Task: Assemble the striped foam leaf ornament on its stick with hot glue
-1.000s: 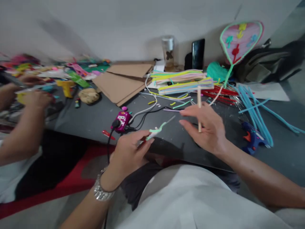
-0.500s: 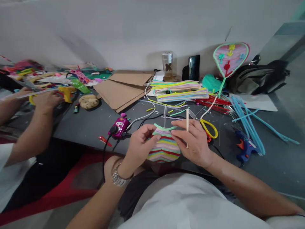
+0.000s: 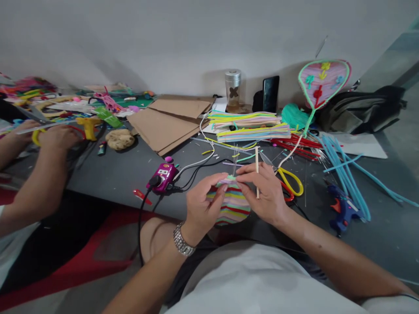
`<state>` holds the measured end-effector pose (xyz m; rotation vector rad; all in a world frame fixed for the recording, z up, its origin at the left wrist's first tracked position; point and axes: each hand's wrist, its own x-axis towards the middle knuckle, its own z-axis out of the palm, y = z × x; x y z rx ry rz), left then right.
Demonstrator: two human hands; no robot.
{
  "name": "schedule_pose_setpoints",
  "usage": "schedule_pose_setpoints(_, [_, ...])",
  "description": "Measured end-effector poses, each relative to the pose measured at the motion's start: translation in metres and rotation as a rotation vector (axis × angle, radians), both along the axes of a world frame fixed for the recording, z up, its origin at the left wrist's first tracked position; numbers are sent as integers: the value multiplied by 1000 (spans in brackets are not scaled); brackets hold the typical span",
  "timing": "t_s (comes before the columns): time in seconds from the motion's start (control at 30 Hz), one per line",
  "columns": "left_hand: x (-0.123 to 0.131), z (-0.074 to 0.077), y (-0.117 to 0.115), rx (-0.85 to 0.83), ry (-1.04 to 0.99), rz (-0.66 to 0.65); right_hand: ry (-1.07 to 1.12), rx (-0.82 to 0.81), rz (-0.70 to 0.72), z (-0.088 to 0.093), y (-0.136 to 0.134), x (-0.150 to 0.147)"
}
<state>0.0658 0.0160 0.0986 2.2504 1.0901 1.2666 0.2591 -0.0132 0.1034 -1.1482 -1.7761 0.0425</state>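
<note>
A round panel of striped pipe cleaners, in red, yellow, pink and blue rows, is held upright over the table's front edge. My left hand pinches its top edge between thumb and forefinger. From the other side my right hand closes on the same edge, with a pale stick tucked upright between its fingers. A green pipe cleaner shows at the top between the fingertips, partly hidden by them. Thin wires rise from the panel's top. Scissors with a yellow handle lie just beyond my right hand.
Left of my hands stands a purple power socket with trailing cables. A blue glue gun and blue pipe cleaners lie right. Behind are pipe-cleaner bundles, cardboard and a bottle. A co-worker's hands work at far left.
My left hand has moved right, closer to my right hand, and its fingers now cover more of the panel's top edge. The green pipe cleaner shows less.
</note>
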Motion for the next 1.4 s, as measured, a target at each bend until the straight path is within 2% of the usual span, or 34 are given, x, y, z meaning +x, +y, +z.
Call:
schedule_pose_setpoints(0.4, [0, 4, 1, -29, 5, 8, 149, -116, 40, 1, 1, -1])
schedule_pose_setpoints(0.53, [2, 5, 1, -38, 10, 20, 243, -235, 26, 2, 4, 0])
schedule_pose_setpoints(0.67, [5, 5, 2, -28, 4, 31, 354, -344, 70, 6, 8, 4])
schedule_pose_setpoints(1.0, [9, 6, 4, 34, 25, -81, 404, -340, 45, 12, 10, 6])
schedule_pose_setpoints(1.23, [10, 5, 3, 107, 40, -71, 376, -327, 42, 12, 9, 3])
schedule_pose_setpoints(1.4, [10, 4, 4, 110, 32, -54, 437, -384, 59, 10, 12, 3])
